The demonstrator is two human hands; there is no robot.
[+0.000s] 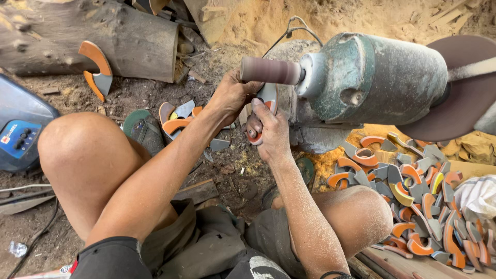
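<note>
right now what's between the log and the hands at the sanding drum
In the head view, bare dirt and a small heap of orange-and-grey curved pieces lie between the log and the hands.

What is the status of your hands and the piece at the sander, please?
Both hands, left hand and right hand, grip the orange-grey piece. Piece held under sanding drum. Nothing in between.

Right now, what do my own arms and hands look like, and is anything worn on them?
Both forearms are bare and dusted with pale sawdust, thickest on the right forearm. The left hand and right hand wear no gloves. A thin dark band circles the right arm at the frame's bottom edge. No sleeves reach the forearms.
</note>
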